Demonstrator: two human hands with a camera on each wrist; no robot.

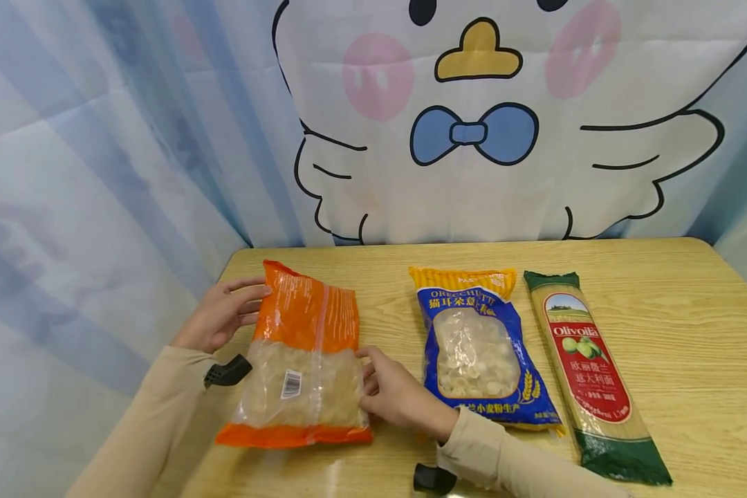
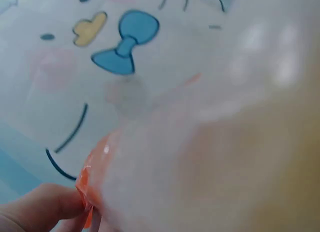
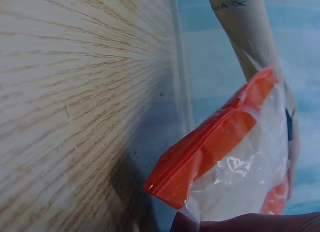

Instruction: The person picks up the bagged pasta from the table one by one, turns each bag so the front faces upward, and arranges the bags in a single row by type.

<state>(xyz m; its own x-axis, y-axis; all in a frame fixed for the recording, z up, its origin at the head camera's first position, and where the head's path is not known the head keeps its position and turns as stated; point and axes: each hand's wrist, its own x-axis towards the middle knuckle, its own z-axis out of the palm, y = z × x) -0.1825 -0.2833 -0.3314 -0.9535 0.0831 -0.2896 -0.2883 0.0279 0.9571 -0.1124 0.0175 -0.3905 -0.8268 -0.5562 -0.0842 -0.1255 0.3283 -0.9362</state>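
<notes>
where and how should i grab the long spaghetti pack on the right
Probably around the middle of the spaghetti pack, across its narrow width, with the right hand coming from above and the right. The pack lies flat and is long and slim, so a mid grip should balance; the blue bag lies close by on its left.

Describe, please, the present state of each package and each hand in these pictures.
Orange bag: held, back showing, looks unopened.
Blue bag: lying on the table, front up, looks unopened.
Spaghetti pack: lying on the table, front up, looks unopened.
Left hand: pinching the orange bag's edge.
Right hand: gripping the orange bag's opposite edge.
</notes>
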